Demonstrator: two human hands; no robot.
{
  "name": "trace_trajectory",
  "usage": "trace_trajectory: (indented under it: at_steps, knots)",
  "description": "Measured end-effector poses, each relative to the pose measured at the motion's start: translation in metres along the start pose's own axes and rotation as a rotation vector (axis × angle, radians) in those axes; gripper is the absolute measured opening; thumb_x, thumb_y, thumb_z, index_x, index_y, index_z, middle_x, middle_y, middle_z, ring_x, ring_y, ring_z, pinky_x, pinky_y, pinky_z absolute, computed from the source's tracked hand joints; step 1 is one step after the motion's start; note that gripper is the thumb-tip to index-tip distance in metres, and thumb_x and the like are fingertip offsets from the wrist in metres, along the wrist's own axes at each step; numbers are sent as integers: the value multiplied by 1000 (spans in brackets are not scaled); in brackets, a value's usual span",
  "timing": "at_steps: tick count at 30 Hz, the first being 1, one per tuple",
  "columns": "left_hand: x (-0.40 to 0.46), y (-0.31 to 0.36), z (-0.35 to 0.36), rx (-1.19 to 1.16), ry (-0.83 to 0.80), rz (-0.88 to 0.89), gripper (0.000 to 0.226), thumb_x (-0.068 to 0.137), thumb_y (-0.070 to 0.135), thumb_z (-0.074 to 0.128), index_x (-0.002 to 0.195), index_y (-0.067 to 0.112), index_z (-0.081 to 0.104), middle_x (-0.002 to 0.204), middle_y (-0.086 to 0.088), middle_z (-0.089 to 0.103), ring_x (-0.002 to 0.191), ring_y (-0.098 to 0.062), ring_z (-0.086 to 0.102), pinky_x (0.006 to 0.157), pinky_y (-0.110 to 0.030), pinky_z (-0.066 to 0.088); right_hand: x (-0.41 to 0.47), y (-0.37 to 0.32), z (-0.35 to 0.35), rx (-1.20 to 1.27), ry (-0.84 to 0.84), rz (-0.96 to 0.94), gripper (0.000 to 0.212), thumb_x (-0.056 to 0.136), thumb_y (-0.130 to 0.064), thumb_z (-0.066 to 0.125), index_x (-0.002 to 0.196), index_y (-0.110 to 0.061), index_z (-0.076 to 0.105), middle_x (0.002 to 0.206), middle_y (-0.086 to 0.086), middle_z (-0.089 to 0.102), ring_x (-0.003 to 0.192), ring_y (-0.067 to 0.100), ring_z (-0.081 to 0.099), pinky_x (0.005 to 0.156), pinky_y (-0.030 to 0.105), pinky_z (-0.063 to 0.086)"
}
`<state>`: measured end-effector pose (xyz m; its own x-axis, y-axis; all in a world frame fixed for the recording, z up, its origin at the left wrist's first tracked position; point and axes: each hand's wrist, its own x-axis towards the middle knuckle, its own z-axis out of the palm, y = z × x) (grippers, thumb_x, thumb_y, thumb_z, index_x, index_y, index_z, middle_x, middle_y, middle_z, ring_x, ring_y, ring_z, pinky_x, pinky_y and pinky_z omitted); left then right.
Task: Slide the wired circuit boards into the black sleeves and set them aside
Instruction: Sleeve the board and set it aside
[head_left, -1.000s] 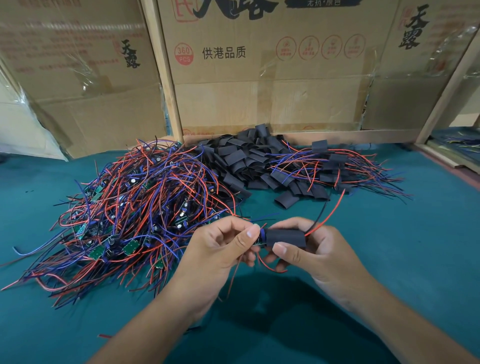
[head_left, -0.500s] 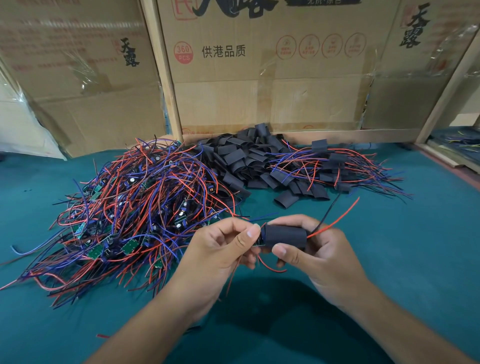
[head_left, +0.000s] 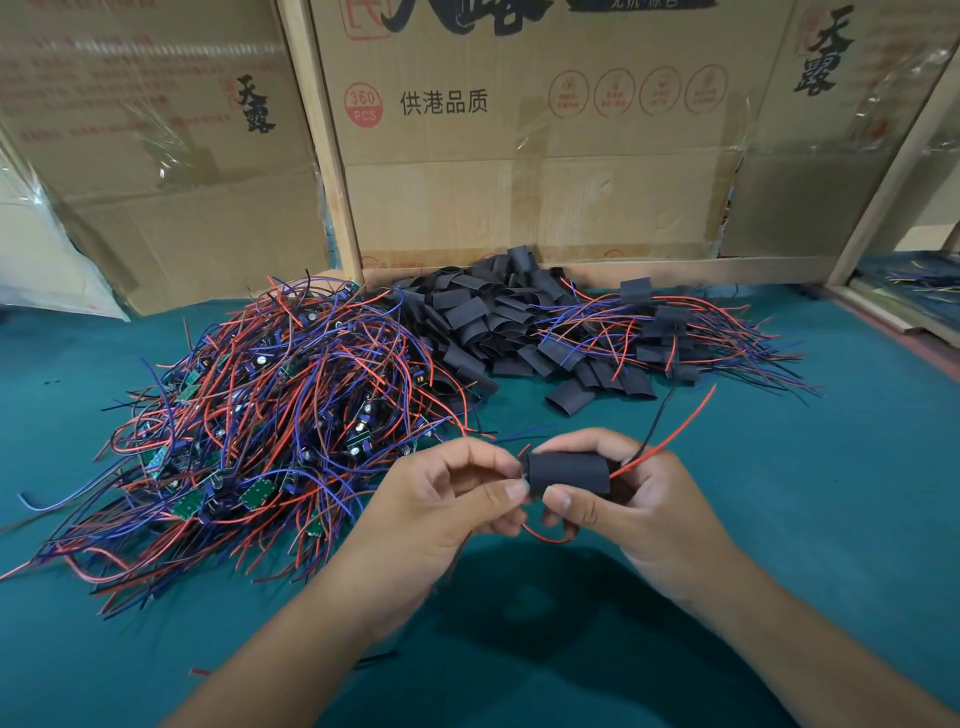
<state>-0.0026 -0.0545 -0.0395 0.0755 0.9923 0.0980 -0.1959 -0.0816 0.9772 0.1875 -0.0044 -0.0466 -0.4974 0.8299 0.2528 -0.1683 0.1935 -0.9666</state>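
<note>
1. Both hands are up over the teal worktop, around the middle of the view, working one black sleeve between them.
2. The right hand has the sleeve pinched, with its thumb on the near side and its fingers curled over the far side. A red wire and a black wire stick out of the sleeve's right end and run off toward 1 o'clock.
3. The left hand is curled in at the sleeve's left end, its thumb tip right against the opening. I can't tell whether it's gripping the board or only pushing on it; the board itself is pretty much hidden inside. A loop of red wire hangs below the two hands.
4. At 10 o'clock from the hands sits a big tangle of wired circuit boards, red, blue and black leads everywhere with small green boards poking out.
5. At 12 o'clock there's a heap of empty sleeves, up against the cardboard boxes.
6. At 1 o'clock, touching that heap, lies the finished pile: sleeved boards with their wires fanning out to the right.
7. The boxes line the back edge of the worktop, with printed characters and a red "360 PCS" stamp on the middle one.
</note>
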Motion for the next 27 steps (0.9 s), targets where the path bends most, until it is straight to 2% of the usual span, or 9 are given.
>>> trace_trajectory:
  at_steps: [3,5,9,13,15,17,20,23,27]
  knots:
    - [0,2,0,63,17,6,20,69,18,87,87,15,78,70,-10,69,63,-16,64,65,-22,53,0,0,-1,12,3,25,23,75,-13,77,98,-14,72,75,8,66,60,18,56,57,27,50]
    - [0,3,0,103,42,30,21,68,22,82,86,12,78,66,-10,68,60,-16,62,64,-21,52,0,0,1,21,-4,31,22,75,-12,77,97,-14,72,73,11,64,58,18,54,56,26,49]
    - [-1,2,1,191,72,83,17,76,18,75,88,6,75,63,-10,67,57,-15,60,62,-19,50,-1,-1,4,33,-9,48,22,79,-12,74,100,-13,71,74,12,63,59,18,54,56,26,48]
    - [-2,2,6,196,118,110,6,79,12,75,83,17,75,60,-8,66,54,-15,60,60,-19,50,-1,0,9,282,54,152,34,86,-19,70,116,-4,67,74,17,61,61,24,55,55,28,48]
    - [-1,0,6,250,140,131,21,85,2,73,82,22,75,60,-5,67,54,-14,61,60,-19,50,0,-1,10,337,94,199,36,85,-20,62,114,2,65,76,21,63,61,24,58,54,27,48]
    - [-3,1,5,308,143,142,24,86,2,73,81,25,75,61,-3,68,55,-12,61,60,-18,49,1,-1,11,346,120,233,37,83,-19,59,107,8,62,80,21,66,60,22,61,52,25,49]
    - [-6,1,6,472,168,188,10,83,16,75,78,25,73,64,5,68,59,-6,59,61,-16,46,1,-4,12,348,134,266,33,82,-19,61,101,8,62,83,21,69,60,22,65,50,23,51]
    - [-8,1,9,570,213,235,18,85,12,77,77,27,72,69,9,68,63,-4,58,61,-19,46,0,-4,14,345,127,280,32,82,-20,62,100,7,64,84,20,71,62,22,68,50,22,52]
    - [-7,1,12,564,227,229,19,84,7,77,76,24,73,70,4,70,62,-10,61,61,-25,49,-2,-4,20,340,111,301,39,82,-21,63,105,10,64,85,21,72,66,23,69,53,22,54]
